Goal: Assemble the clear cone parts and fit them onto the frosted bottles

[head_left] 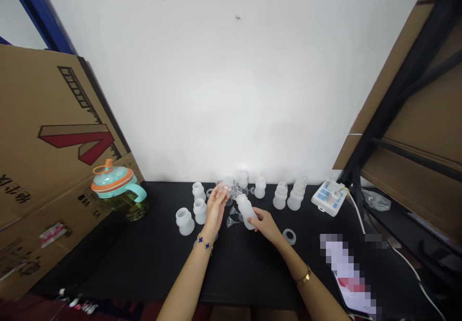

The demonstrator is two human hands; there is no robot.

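Gripping the lower side of a white, frosted plastic bottle point(248, 216) with the closed right hand point(266, 224). Tilting it so the long way runs up and to the left – top pointing away from the body and a bit toward the left hand point(215, 206). Pinching a clear, rounded plastic piece point(226, 186) in the left fingers, just left of the bottle's top and a little farther out. Near each other, but too small to tell if touching. Closer to the top with the left hand, closer to the bottom with the right. Just left of the bottle, lying on the black table point(245, 273) – small, clear plastic funnels point(231, 222). Farther back, standing near the white wall point(234, 95) with another frosted white bottle point(260, 188).
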